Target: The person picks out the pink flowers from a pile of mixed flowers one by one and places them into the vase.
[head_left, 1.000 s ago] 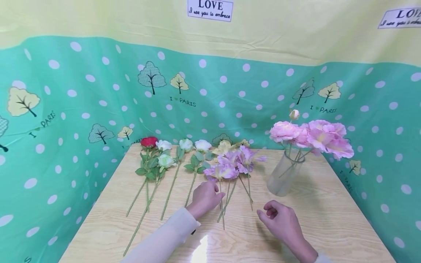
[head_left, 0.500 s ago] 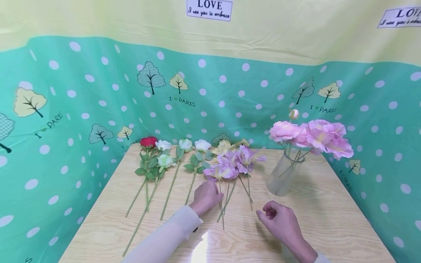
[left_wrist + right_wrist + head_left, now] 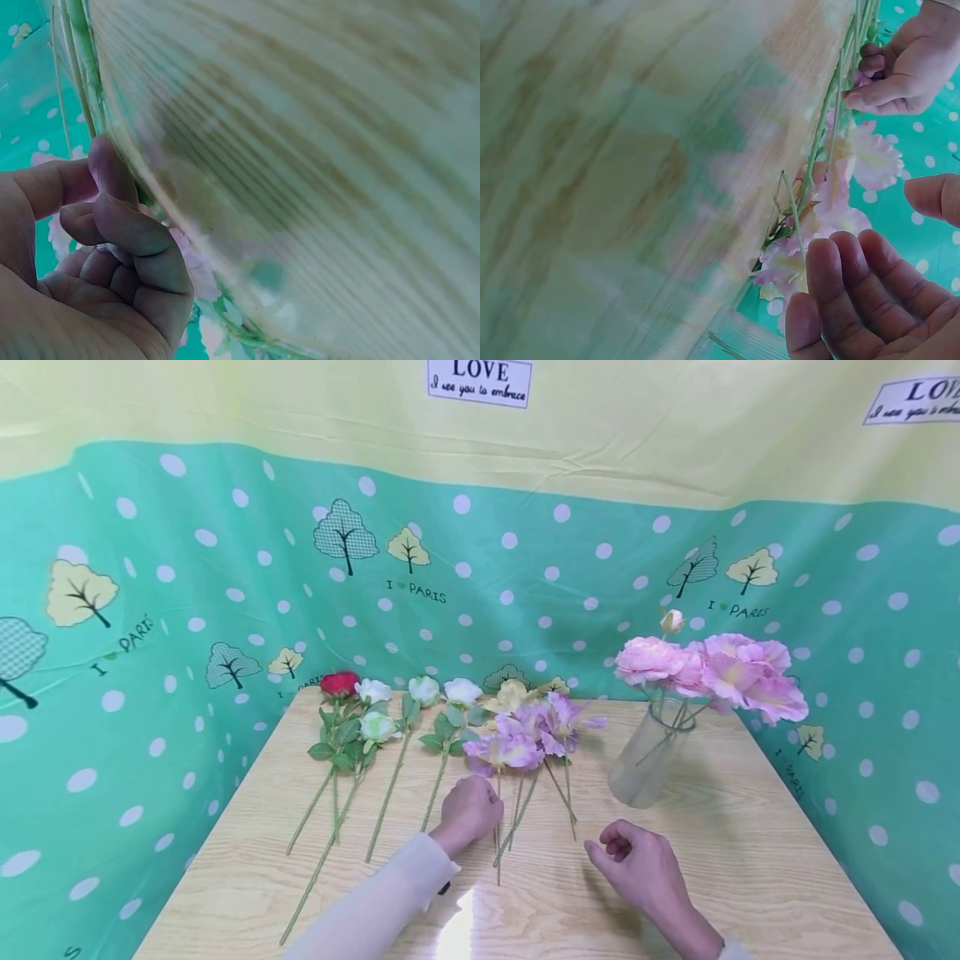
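Note:
My left hand (image 3: 471,810) pinches the stem of the front purple flower (image 3: 504,752), just below its ruffled petals, and the flower lies on the table. In the left wrist view the thumb and curled fingers of that hand (image 3: 120,262) meet at the green stem (image 3: 84,67). Other purple flowers (image 3: 561,722) lie close behind, their stems crossing to the right. My right hand (image 3: 637,864) hovers over the table with loosely bent fingers and holds nothing. Beyond it stands a clear vase (image 3: 637,785) with pink flowers (image 3: 651,658) leaning out to the right.
Left of the purple flowers lie a red rose (image 3: 340,683), several white and pale green roses (image 3: 379,727) and a yellowish flower (image 3: 512,695). A green dotted curtain (image 3: 525,577) closes off the back and sides of the wooden table (image 3: 555,918).
The front purple flower's stem end has shifted slightly left with my left hand, which has turned a little. My right hand and the vase stay where they were.

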Motion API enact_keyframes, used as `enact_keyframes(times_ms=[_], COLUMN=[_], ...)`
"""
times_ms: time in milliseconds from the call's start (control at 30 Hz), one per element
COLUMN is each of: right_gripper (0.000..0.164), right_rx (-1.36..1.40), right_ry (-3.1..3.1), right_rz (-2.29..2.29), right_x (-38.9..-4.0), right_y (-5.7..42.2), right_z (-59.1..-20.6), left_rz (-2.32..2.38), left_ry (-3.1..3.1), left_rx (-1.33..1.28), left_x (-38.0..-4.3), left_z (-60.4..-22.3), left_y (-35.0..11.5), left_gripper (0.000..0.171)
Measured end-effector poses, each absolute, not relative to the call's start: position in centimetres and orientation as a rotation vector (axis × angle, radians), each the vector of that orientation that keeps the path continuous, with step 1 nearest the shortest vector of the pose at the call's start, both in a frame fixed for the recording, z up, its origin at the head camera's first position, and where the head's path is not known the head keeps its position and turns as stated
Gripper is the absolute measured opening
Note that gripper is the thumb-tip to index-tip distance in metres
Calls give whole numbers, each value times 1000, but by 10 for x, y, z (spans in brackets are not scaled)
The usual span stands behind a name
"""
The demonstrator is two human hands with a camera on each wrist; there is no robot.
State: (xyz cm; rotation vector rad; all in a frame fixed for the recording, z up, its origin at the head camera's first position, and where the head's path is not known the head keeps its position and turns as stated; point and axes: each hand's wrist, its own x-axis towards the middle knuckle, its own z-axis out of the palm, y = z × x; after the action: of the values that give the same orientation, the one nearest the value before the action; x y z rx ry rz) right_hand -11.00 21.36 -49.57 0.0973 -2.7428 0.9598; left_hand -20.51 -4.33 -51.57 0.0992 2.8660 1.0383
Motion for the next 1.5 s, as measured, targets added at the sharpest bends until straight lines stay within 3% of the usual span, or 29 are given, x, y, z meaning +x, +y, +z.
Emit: enact_keyframes(times_ms=[400, 800, 1500], right_gripper=[15, 15, 19], right_rx=[99, 78, 202], right_ry=[-2742, -2749, -2548], right_rz=[963, 967, 1095], right_x=[-110, -111, -119], right_y=[212, 209, 189], right_z=[-495, -493, -486], left_rz=[1176, 1370, 1541], left_ry=[2887, 2888, 2908], left_rx=[124, 252, 519], left_x=[-195, -187, -171], left_z=[-501, -479, -452], left_y=[-58, -64, -49], left_gripper=[24, 10, 8])
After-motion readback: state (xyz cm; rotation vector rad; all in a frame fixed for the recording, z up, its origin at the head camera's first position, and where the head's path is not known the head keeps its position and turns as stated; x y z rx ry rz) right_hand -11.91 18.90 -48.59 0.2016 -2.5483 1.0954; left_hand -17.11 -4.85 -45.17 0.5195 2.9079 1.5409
